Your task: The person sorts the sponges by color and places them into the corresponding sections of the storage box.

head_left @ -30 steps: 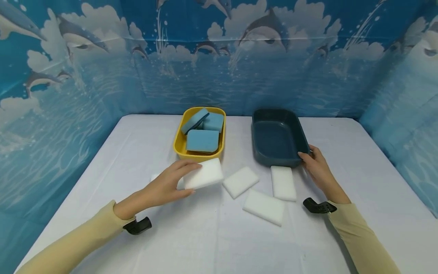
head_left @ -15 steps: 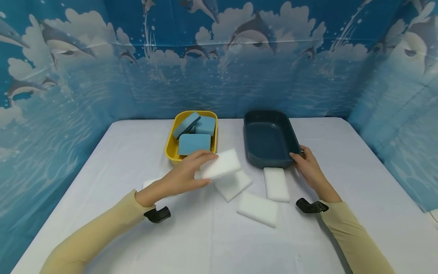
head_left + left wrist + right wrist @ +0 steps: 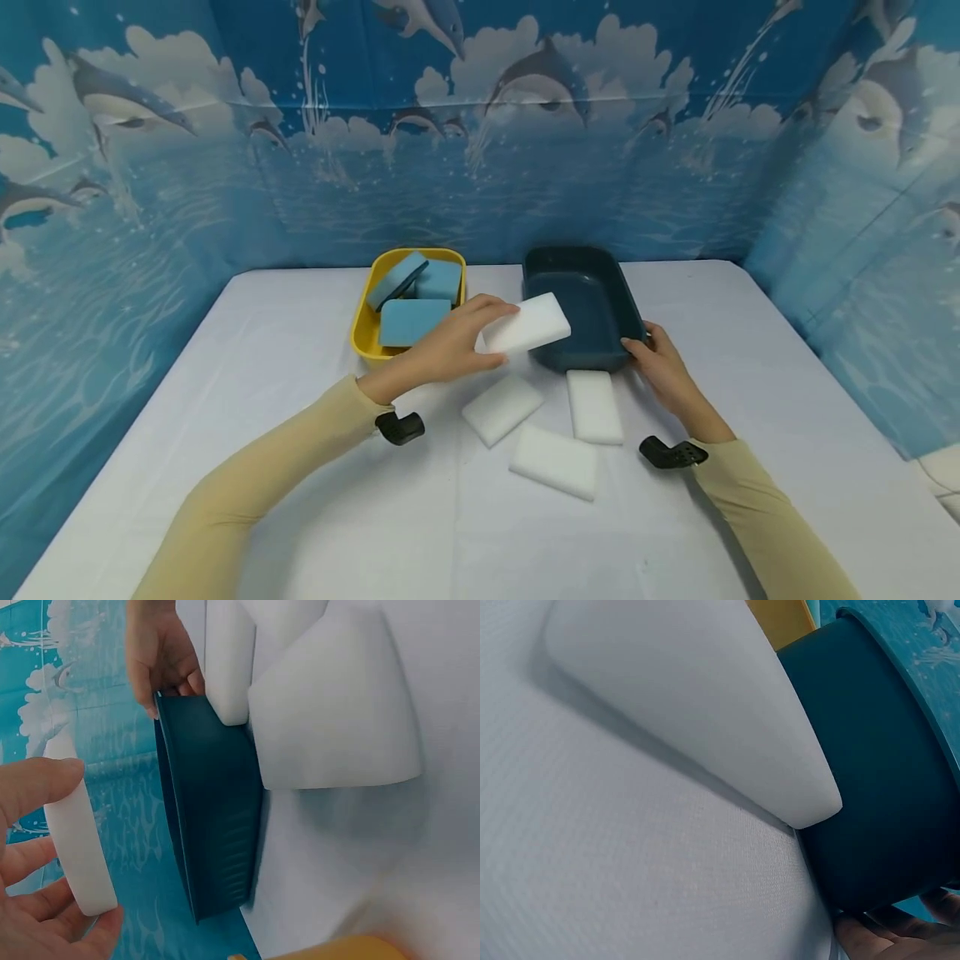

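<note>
My left hand pinches a white sponge between thumb and fingers, raised over the near left edge of a dark blue bin. In the left wrist view the pinched sponge shows edge-on, apart from the bin wall. The bin's interior shows no items. At its near right corner, my right hand grips the rim, thumb on the upper edge. Lying on the table in front of the bin are three white sponges, one left, one right and one nearest.
Left of the dark bin stands a yellow bin holding several blue sponges; my left hand partly covers its near right corner. A white cloth covers the table. Behind it hangs a dolphin-print curtain.
The left hand has carried its white sponge right and away from me, from in front of the yellow bin to over the dark bin's edge. The right hand keeps its grip; the head view has shifted slightly.
</note>
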A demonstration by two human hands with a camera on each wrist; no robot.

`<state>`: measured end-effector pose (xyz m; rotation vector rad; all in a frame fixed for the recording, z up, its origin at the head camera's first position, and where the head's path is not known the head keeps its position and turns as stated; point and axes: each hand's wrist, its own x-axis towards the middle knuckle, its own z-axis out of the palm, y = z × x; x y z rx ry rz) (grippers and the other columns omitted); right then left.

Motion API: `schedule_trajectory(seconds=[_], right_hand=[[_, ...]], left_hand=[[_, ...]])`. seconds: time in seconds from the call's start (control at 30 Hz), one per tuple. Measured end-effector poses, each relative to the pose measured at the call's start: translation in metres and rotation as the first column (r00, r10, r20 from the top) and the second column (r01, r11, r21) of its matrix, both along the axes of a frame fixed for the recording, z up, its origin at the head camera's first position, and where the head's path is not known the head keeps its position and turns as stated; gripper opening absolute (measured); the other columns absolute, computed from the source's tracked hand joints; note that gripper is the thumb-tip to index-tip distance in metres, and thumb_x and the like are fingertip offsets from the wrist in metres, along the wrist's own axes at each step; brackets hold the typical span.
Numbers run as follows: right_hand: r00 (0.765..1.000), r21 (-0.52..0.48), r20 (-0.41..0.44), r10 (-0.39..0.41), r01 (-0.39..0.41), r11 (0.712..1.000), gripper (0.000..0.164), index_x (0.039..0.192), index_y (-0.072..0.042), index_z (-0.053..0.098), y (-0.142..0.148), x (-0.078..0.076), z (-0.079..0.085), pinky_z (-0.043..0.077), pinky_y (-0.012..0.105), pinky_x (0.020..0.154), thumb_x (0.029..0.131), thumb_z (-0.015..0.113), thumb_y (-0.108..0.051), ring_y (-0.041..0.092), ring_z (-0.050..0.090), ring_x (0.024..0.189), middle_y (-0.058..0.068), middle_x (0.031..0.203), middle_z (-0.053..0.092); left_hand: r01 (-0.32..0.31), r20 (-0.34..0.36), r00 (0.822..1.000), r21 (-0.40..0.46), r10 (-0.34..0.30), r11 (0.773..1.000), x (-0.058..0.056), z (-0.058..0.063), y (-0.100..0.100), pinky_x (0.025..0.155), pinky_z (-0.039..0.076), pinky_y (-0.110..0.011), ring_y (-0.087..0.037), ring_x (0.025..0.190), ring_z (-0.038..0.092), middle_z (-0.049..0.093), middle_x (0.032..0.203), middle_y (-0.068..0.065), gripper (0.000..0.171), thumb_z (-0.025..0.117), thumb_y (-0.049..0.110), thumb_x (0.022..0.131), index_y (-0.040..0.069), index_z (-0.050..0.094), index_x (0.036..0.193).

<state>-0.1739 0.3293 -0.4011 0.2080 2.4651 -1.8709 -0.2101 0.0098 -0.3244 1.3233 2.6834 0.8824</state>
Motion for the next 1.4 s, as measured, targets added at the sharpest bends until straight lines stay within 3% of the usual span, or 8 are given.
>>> schedule_trajectory(seconds=[0.2, 0.43, 0.8, 1.17, 1.4], right_hand=[[1.000, -0.008, 0.012, -0.011, 0.011, 1.000, 0.066, 0.149, 0.002, 0.001, -0.001, 0.001, 0.002, 0.025, 0.050, 0.115, 0.101, 0.036, -0.026, 0.038, 0.024, 0.140, 0.029, 0.153, 0.011], [1.000, 0.009, 0.016, -0.023, 0.023, 1.000, 0.066, 0.149, 0.002, 0.002, -0.002, 0.001, 0.003, 0.026, 0.049, 0.115, 0.100, 0.037, -0.026, 0.038, 0.024, 0.140, 0.029, 0.153, 0.012], [0.999, 0.000, 0.022, -0.025, 0.025, 1.000, 0.065, 0.149, 0.001, 0.003, -0.002, 0.002, 0.004, 0.026, 0.050, 0.115, 0.100, 0.037, -0.025, 0.038, 0.024, 0.140, 0.028, 0.153, 0.013], [0.999, 0.015, 0.002, -0.032, 0.032, 0.999, 0.063, 0.148, 0.003, 0.005, -0.003, 0.004, 0.004, 0.026, 0.050, 0.115, 0.100, 0.038, -0.023, 0.039, 0.026, 0.138, 0.031, 0.150, 0.016], [0.999, 0.015, 0.027, -0.043, 0.042, 0.999, 0.065, 0.148, 0.003, 0.006, -0.002, 0.003, 0.005, 0.025, 0.049, 0.116, 0.100, 0.039, -0.025, 0.038, 0.024, 0.141, 0.029, 0.153, 0.014]], left_hand=[[0.005, 0.035, 0.999, 0.000, -0.005, 1.000, -0.009, 0.004, 0.019, 0.094, 0.050, -0.032, -0.019, 0.120, 0.046, 0.043, 0.139, -0.005, 0.064, 0.069, 0.024, 0.085, 0.015, 0.042, 0.141], [0.019, 0.024, 1.000, -0.001, -0.019, 1.000, -0.022, 0.004, 0.035, 0.095, 0.048, -0.036, -0.022, 0.120, 0.047, 0.044, 0.138, -0.010, 0.064, 0.069, 0.022, 0.084, 0.011, 0.041, 0.141], [-0.023, 0.029, 0.999, -0.025, 0.023, 0.999, -0.043, -0.004, 0.058, 0.103, 0.044, -0.035, -0.022, 0.122, 0.046, 0.044, 0.138, -0.011, 0.065, 0.068, 0.021, 0.086, 0.011, 0.039, 0.143], [-0.060, 0.020, 0.998, -0.065, 0.061, 0.996, -0.056, -0.005, 0.083, 0.099, 0.047, -0.035, -0.022, 0.124, 0.045, 0.041, 0.141, -0.010, 0.066, 0.068, 0.025, 0.086, 0.013, 0.037, 0.144], [-0.080, 0.042, 0.996, -0.037, 0.082, 0.996, -0.065, -0.012, 0.094, 0.096, 0.048, -0.036, -0.024, 0.118, 0.047, 0.042, 0.137, -0.014, 0.065, 0.069, 0.023, 0.085, 0.009, 0.040, 0.142]])
